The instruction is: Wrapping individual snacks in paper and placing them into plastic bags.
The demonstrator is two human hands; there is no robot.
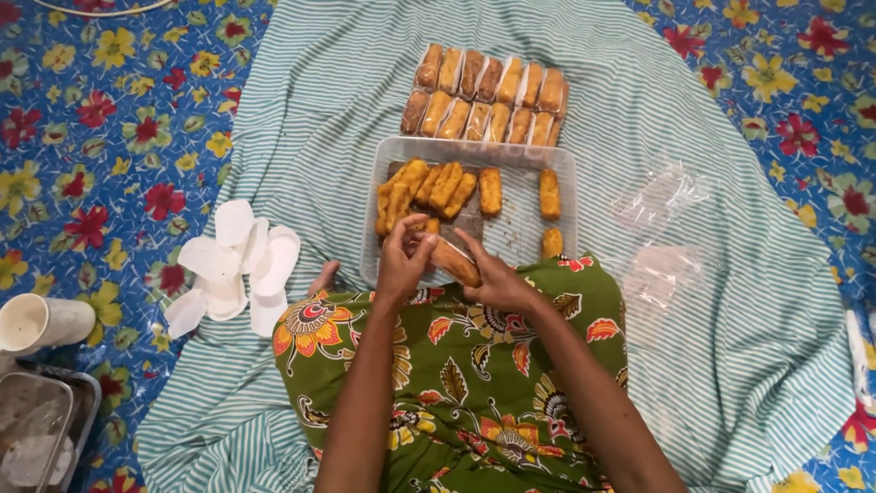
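Both hands meet over the near edge of a clear plastic tray (525, 155). My left hand (401, 260) pinches one end of a golden fried stick in a clear wrapper (453, 259). My right hand (497, 278) grips the same stick from below and the right. Several bare fried sticks (429, 187) lie in the tray's left half, and three more lie apart toward the right. Beyond the tray sit two rows of wrapped sticks (488, 96) on the striped cloth.
A heap of white paper pieces (233, 269) lies left of my knee. Clear plastic wrappers (662, 196) lie at the right. A white cup (41, 321) and a metal tin (36, 429) are at the far left. The teal striped cloth (730, 347) covers a flowered mat.
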